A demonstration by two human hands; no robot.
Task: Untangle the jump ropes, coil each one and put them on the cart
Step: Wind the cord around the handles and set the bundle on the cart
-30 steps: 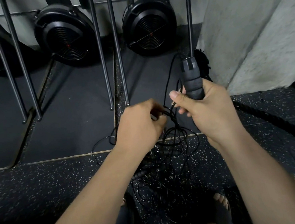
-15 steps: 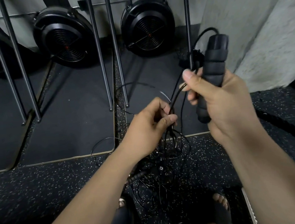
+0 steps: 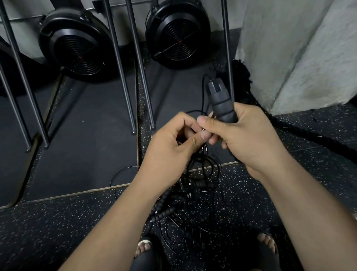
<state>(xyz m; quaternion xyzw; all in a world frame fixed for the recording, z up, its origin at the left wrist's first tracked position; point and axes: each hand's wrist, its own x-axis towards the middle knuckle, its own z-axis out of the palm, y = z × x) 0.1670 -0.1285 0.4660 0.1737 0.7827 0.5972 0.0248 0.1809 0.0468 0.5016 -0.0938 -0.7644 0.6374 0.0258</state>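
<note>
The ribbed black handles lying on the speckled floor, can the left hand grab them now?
Probably not yet: the left hand pinches thin black cords, and the ribbed black handles lie lower down inside the tangle. Letting go first should free it.

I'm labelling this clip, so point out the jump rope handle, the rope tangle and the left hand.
jump rope handle (image 3: 221,104): head view, ribbed grip.
rope tangle (image 3: 199,184): head view, dense middle.
left hand (image 3: 174,148): head view, back of hand.

Thin black jump-rope cords (image 3: 202,172) and a ribbed black foam handle (image 3: 221,103) show against black rubber flooring (image 3: 52,228) flecked with white, beside a mottled grey concrete pillar (image 3: 307,37).
</note>
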